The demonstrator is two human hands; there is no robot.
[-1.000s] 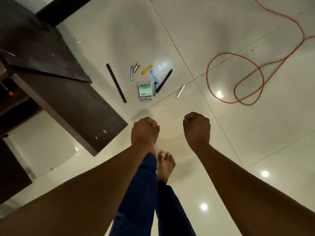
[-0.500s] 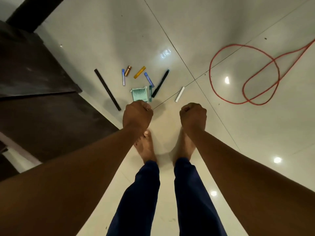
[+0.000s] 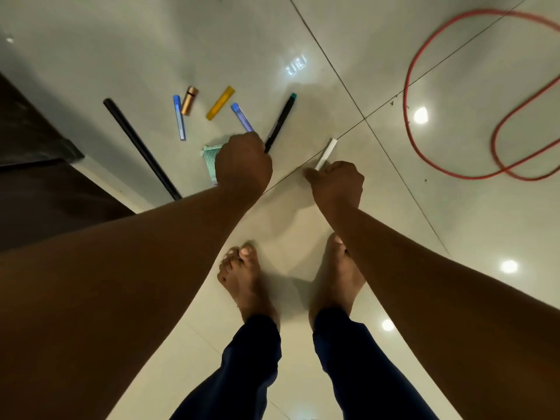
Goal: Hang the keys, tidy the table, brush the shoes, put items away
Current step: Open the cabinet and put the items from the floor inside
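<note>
Several small items lie scattered on the glossy tile floor. They are a long black rod (image 3: 141, 148), two blue sticks (image 3: 179, 121) (image 3: 242, 117), a copper tube (image 3: 189, 100), a yellow stick (image 3: 220, 103), a black pen (image 3: 280, 121), a white stick (image 3: 326, 153) and a pale green box (image 3: 211, 160). My left hand (image 3: 244, 166) is a curled fist over the green box, its knuckles at the black pen's near end. My right hand (image 3: 336, 183) hangs over the white stick's near end with the thumb out; its fingers are hidden.
A dark wooden table (image 3: 36, 189) fills the left edge, close to the black rod. A looped red cable (image 3: 454, 95) lies on the floor at the right. My bare feet (image 3: 245, 280) stand just behind the items.
Both hands have dropped forward from above my feet to the scattered items. The view has tilted down and closer to the floor. The right thumb now sticks out.
</note>
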